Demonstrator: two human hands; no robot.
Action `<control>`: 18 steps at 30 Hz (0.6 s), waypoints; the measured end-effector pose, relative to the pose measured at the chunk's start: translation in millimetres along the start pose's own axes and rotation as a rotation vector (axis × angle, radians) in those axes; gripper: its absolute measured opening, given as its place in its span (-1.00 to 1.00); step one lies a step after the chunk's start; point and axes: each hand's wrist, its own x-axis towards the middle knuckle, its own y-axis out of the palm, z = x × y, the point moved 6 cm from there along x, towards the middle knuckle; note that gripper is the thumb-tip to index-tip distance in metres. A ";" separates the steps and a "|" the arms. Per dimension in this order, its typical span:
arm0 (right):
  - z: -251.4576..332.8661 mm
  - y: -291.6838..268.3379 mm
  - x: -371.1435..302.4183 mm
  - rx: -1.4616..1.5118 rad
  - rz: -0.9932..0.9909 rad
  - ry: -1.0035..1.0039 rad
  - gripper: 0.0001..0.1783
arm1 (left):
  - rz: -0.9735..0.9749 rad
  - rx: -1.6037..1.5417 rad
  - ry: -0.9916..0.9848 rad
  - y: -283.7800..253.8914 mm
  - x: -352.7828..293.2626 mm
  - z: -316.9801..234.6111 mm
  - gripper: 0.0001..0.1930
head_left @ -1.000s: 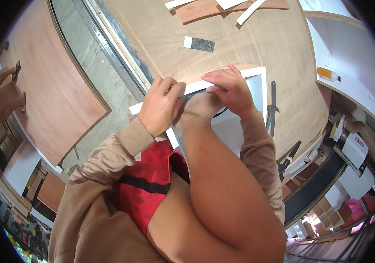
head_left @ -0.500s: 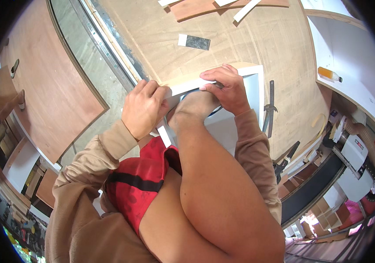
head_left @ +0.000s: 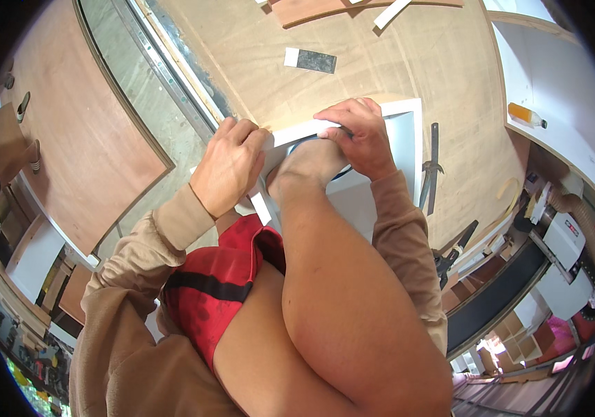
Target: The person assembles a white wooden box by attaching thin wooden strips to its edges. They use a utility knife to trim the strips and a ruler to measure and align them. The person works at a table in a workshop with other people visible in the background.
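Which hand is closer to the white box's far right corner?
The right hand, gripping the far edge of the white box; the left hand is toward that edge's left end.

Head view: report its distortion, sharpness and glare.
Head view: fisheye bending curves the edge of the plywood at left, and the corners go black; head view, middle: left hand, right hand and box look fairly sharp; head view, lower right: bright patches look washed out.
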 end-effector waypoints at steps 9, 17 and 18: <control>4.0 -0.6 -1.9 -0.050 -0.018 -0.043 -0.76 | -0.061 -0.023 0.024 3.5 -2.4 2.0 -0.65; 1.9 0.1 -1.9 -0.056 -0.005 -0.051 -0.74 | -0.033 0.026 0.025 2.0 -1.5 -1.4 -0.66; 1.8 -0.3 -0.8 -0.049 0.014 -0.044 -0.72 | -0.038 0.045 0.019 0.9 -1.9 -4.0 -0.66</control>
